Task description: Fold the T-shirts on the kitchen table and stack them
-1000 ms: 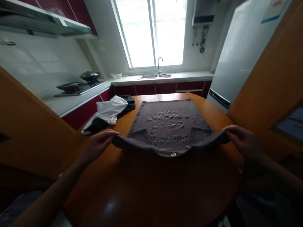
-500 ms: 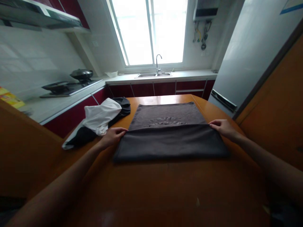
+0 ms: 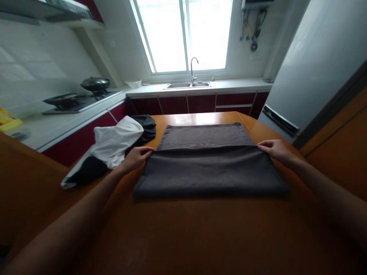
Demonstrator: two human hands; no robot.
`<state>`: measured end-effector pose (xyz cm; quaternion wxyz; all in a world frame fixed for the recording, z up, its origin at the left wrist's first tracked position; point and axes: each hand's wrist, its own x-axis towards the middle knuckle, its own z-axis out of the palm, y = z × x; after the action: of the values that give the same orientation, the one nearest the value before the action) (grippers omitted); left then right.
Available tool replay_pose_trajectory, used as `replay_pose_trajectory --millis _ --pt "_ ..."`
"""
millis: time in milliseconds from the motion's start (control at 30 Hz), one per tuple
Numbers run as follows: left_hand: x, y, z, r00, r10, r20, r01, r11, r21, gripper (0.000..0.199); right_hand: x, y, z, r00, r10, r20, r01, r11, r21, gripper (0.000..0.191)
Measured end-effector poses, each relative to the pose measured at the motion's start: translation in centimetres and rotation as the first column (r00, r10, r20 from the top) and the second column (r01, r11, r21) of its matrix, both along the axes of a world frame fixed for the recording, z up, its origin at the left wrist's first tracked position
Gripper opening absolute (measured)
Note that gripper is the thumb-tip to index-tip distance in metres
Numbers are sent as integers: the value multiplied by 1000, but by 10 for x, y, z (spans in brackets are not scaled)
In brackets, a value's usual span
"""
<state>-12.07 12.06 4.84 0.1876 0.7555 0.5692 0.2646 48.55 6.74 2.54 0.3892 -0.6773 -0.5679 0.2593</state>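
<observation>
A dark grey cloth (image 3: 210, 170) lies on the wooden table in front of me, its near part folded over toward the far end. The frames do not show whether it is a garment or a cover. At the left end of the folded edge, my left hand (image 3: 138, 157) pinches the corner between thumb and fingers. My right hand (image 3: 274, 150) grips the opposite corner in the same way. Beyond the fold, a flat strip of the cloth's lower layer still shows. What lies beneath the flap is hidden.
Left of the cloth, a crumpled white and black fabric pile (image 3: 117, 139) rests on the brown table (image 3: 206, 233). A stove with a lidded wok (image 3: 96, 84) stands on the left counter. The sink (image 3: 186, 85) is under the window, and a fridge (image 3: 304, 65) stands at right.
Both hands have carried the folded edge farther away from me over the cloth, covering the raised lettering that showed before. The camera view has tilted slightly downward.
</observation>
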Motion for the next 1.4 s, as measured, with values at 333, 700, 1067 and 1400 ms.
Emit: replay_pose_trajectory --millis 333,700,1067,1400 --pt "-1 6 -1 1000 9 6 -9 998 58 44 7 7 -6 999 23 -37 -20 998 63 34" --pt "-1 22 -17 994 -57 -94 60 998 31 58 5 13 -13 981 85 176 -80 996 -36 23" --pt "170 -28 -23 863 -289 -414 335 941 41 69 -146 4 -5 762 268 589 -362 931 44 61" --pt "184 -40 -42 862 -243 -445 301 952 62 70 -175 -11 -24 666 304 681 -382 923 -39 64"
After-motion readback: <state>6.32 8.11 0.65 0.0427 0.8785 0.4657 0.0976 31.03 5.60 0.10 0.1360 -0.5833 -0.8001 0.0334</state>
